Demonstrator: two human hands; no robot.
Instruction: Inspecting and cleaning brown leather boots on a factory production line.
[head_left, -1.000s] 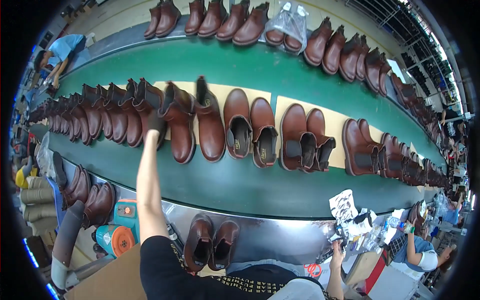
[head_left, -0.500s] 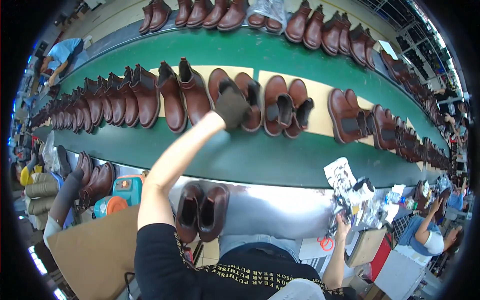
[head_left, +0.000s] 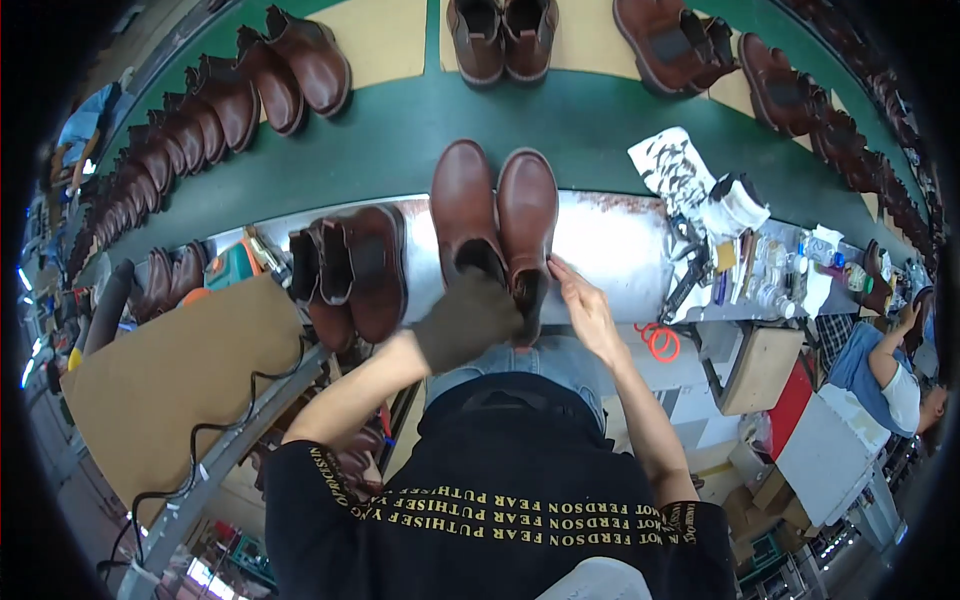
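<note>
A pair of brown leather boots stands before me with the toes pointing away, one left boot [head_left: 462, 195] and one right boot [head_left: 527, 198]. Their toes lie over the green belt and their shafts over the metal ledge. My left hand [head_left: 468, 325], in a dark glove, is closed over the boots' shafts and hides part of their openings; the fingers are partly blurred. Bare, my right hand [head_left: 588, 310] has its fingers stretched out, with the tips touching the outer side of the right boot near the shaft. Another brown boot pair [head_left: 360, 270] is on the ledge to the left.
The green belt [head_left: 400, 150] carries rows of brown boots [head_left: 225, 100] on tan boards. Right on the metal ledge [head_left: 610, 255] lie a patterned cloth [head_left: 672, 165], bottles and small tools. A cardboard sheet [head_left: 190, 390] is at the left. Another person [head_left: 885, 370] sits far right.
My left hand has come back from the row on the belt, and a boot pair is now close to me. My right hand has left the clutter at the right for the boot. The view has tilted down.
</note>
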